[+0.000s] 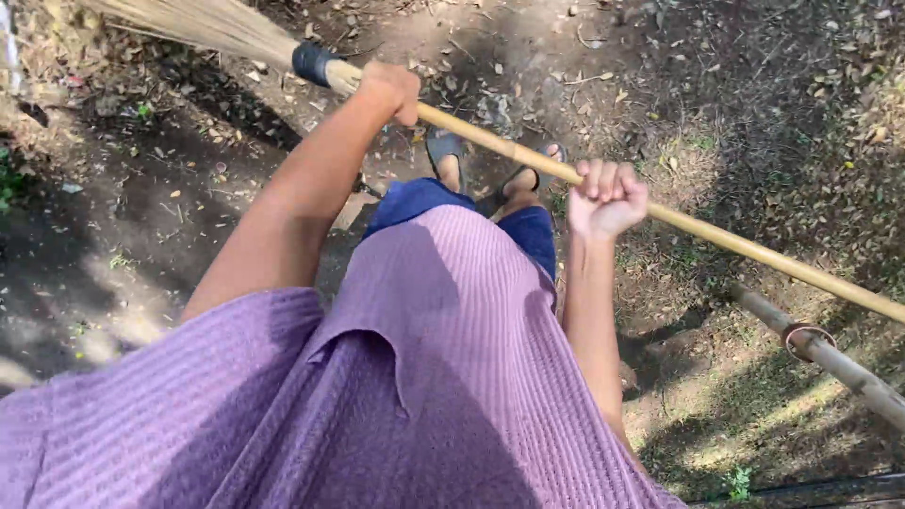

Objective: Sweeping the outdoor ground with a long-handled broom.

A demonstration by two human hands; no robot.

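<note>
The left hand [391, 90] grips the broom [528, 155] just beside its dark binding. The right hand [608, 196] (fist closed) clasps the bamboo handle farther along, above leaf-strewn ground [754, 113].

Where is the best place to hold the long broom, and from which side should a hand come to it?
The bare bamboo handle is probably the best part: it is a slim, smooth, round pole that fingers can wrap. Come from above, as both hands do here. The left hand grips just behind the dark binding by the straw bristles; the right hand grips nearer the middle, a spacing that should help steer the slanted pole.
</note>
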